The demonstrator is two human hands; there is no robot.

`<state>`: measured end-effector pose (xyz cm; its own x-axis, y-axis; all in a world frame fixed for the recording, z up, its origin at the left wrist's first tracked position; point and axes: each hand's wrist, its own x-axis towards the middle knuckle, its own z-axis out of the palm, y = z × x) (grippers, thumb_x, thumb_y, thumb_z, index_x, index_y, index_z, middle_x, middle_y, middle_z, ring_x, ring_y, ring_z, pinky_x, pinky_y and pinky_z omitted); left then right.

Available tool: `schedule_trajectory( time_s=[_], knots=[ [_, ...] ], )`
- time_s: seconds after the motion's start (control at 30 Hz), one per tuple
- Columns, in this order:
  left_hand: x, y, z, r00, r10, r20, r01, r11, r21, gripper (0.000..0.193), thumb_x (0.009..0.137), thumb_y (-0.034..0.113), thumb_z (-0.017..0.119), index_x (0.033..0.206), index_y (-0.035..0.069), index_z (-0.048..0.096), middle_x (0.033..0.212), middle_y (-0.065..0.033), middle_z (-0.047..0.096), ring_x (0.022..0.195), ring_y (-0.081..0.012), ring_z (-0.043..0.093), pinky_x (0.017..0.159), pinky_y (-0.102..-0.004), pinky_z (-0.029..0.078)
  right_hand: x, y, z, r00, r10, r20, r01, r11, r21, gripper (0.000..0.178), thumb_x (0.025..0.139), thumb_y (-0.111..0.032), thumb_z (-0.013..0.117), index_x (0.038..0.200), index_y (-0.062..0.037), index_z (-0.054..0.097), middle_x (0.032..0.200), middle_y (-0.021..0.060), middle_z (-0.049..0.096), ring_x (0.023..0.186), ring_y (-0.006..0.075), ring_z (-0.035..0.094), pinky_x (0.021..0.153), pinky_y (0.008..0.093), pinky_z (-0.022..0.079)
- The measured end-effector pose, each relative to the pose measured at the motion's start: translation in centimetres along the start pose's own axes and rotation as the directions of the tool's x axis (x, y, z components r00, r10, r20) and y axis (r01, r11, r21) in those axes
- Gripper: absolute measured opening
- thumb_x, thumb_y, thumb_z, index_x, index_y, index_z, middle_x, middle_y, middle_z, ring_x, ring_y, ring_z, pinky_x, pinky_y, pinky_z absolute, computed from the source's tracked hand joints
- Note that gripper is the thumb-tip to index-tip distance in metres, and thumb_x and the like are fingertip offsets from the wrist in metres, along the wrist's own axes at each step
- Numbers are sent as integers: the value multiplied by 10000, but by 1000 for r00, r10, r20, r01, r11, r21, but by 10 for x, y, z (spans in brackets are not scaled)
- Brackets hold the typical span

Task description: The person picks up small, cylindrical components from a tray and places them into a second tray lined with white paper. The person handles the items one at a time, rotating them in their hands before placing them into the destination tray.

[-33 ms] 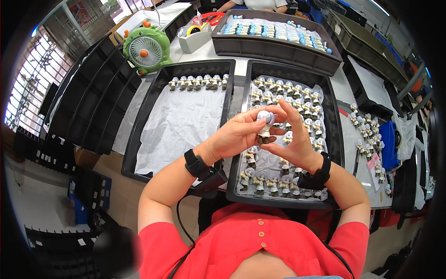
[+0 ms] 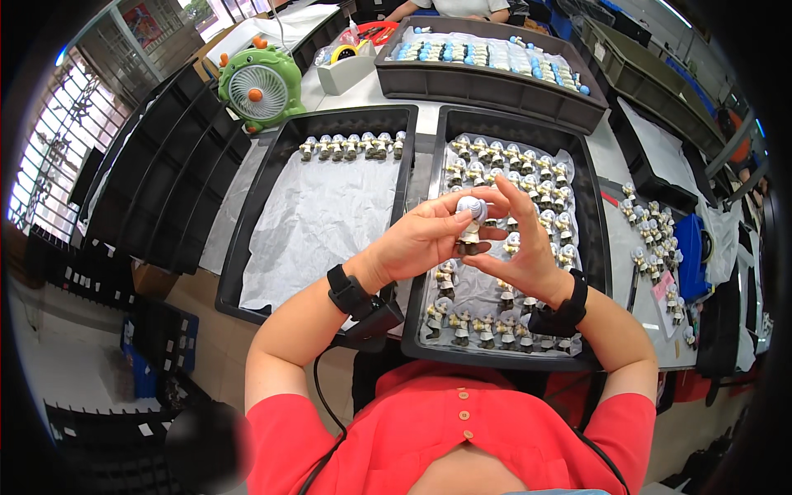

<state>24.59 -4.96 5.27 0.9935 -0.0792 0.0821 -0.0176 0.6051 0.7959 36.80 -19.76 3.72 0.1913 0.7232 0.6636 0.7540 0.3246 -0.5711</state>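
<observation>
A small figurine with pale lilac hair, a white-and-gold outfit and a dark base is held upright above the right-hand tray. My left hand is closed on it, thumb and fingers pinching it about the head and upper body. Around its right side curves my right hand, fingers apart, index finger raised, thumb tip beside the base; whether the thumb touches it I cannot tell. Beneath my hands, rows of matching figurines lie in a black tray lined with thin white sheet. My hands hide some of them.
To the left, another lined black tray has one row of figurines along its far end. More figurines stand at the right. Behind are a grey crate of blue-and-white pieces and a green fan. A person sits beyond.
</observation>
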Motion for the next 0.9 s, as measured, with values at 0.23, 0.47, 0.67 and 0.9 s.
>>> schedule_trajectory(
  time_s=[0.23, 0.47, 0.67, 0.9],
  knots=[
    [1, -4, -7, 999, -44, 3, 44, 996, -79, 446, 981, 225, 437, 1395, 101, 325, 1266, -104, 487, 1146, -253, 538, 883, -369, 499, 0, 6, -2, 999, 44, 16, -45, 999, 24, 1009, 584, -127, 862, 1415, -100, 291, 1215, 127, 506, 1037, 234, 556, 864, 343, 483],
    [2, -3, -5, 1000, 1, 14, 0, 998, -62, 535, 967, 306, 454, 1404, 47, 285, 1311, -152, 447, 1174, -299, 515, 888, -377, 484, 0, 7, -2, 999, 38, 21, -40, 994, 101, 975, 613, -171, 853, 1407, -74, 296, 1252, 131, 489, 1063, 263, 542, 889, 360, 471],
    [2, -6, -9, 1000, 7, -4, -7, 998, -70, 495, 978, 281, 433, 1390, 40, 302, 1308, -134, 455, 1161, -294, 524, 878, -371, 491, -2, 9, -2, 993, 108, 47, -112, 988, 104, 954, 609, -162, 856, 1390, -52, 319, 1249, 146, 484, 1078, 265, 538, 891, 355, 472],
    [2, -4, -8, 1000, -8, -15, 8, 999, -38, 487, 987, 267, 409, 1402, 40, 289, 1314, -137, 445, 1175, -285, 513, 908, -385, 483, 2, 3, -4, 999, 29, 27, -30, 999, 32, 934, 625, -153, 849, 1384, -53, 313, 1211, 132, 488, 1053, 248, 560, 878, 348, 494]
  ],
)
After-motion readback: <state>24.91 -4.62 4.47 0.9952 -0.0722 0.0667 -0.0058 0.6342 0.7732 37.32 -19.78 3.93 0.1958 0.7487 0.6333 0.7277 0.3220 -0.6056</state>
